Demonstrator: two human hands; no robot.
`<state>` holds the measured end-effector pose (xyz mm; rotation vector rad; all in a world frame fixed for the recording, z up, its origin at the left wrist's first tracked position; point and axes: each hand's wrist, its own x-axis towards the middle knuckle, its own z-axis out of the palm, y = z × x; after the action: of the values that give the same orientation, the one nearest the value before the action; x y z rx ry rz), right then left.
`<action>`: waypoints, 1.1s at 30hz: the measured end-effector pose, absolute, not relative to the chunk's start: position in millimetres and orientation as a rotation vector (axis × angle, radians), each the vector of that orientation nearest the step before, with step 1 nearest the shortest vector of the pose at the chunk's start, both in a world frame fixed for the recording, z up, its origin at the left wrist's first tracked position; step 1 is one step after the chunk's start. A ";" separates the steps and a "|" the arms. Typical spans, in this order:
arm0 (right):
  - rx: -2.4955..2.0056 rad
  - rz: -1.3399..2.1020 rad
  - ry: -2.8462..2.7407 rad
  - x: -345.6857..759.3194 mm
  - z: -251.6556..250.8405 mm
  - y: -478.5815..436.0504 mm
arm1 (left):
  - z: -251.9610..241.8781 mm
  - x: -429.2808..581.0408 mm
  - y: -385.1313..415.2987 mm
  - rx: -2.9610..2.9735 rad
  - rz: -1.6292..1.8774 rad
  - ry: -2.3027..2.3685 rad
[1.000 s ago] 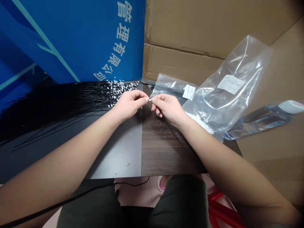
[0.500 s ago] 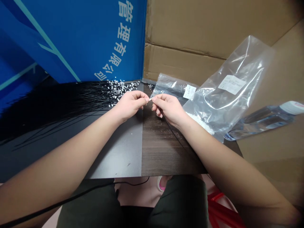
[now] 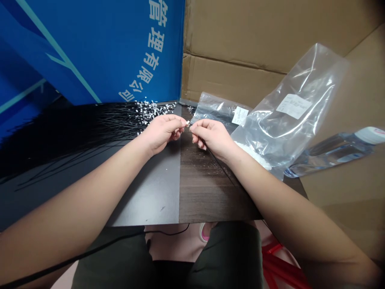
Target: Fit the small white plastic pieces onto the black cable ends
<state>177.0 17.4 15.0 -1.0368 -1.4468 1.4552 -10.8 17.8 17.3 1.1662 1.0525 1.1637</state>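
Between the thumb and index finger of my left hand (image 3: pixel 164 132) is a tiny white plastic connector (image 3: pixel 188 123). Facing it, my right hand (image 3: pixel 212 136) pinches a thin black wire (image 3: pixel 218 160), which trails below the palm toward the lower right. A narrow gap separates the two sets of fingertips; whether the wire's tip touches the connector is too small to tell. Behind my left hand lies a large bundle of black wires (image 3: pixel 69 124), many with white connectors (image 3: pixel 150 110) on their ends.
A clear bag with a label (image 3: pixel 240 115) and black wires lies behind my right hand. Beside it, a larger clear bag (image 3: pixel 313 80) holds white pieces (image 3: pixel 255 156). A water bottle (image 3: pixel 333 152) leans at the right. Cardboard (image 3: pixel 234 32) and a blue panel (image 3: pixel 99 48) stand behind.
My left hand has drawn slightly left and turned, so its fingertips have parted a little from my right hand's. The white connector shows more plainly. My right hand has barely moved.
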 end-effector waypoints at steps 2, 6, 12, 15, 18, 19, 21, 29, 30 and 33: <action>-1.036 1.454 -1.458 177.1 14.6 17.7 | 17.3 -10.8 17.1 1.165 1.154 1.058; -1.036 1.461 -1.458 177.1 14.1 17.7 | 15.4 -11.7 17.9 1.170 1.142 1.052; -1.048 1.457 -1.447 176.3 17.4 15.7 | 13.3 -12.8 19.7 1.159 1.130 1.028; -1.062 1.441 -1.458 176.2 18.2 15.2 | 13.6 -12.5 19.3 1.157 1.140 1.036; -1.083 1.428 -1.468 176.0 19.0 14.5 | 13.4 -12.2 19.2 1.172 1.140 1.033; -1.088 1.425 -1.470 175.9 19.3 14.2 | 13.3 -12.2 19.3 1.174 1.137 1.030; -1.096 1.422 -1.470 175.5 20.2 13.4 | 13.2 -12.3 19.6 1.169 1.135 1.030; -1.099 1.424 -1.457 174.8 21.2 12.7 | 13.0 -13.3 19.8 1.182 1.134 1.026; -1.094 1.426 -1.457 175.0 20.6 13.1 | 13.1 -13.3 19.7 1.187 1.134 1.032; -1.072 1.440 -1.452 175.7 18.5 14.6 | 13.5 -13.0 19.4 1.201 1.133 1.040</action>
<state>175.7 14.6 18.5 -1.0724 -1.4519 1.4396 -13.0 19.4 13.5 1.2009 1.0400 1.1333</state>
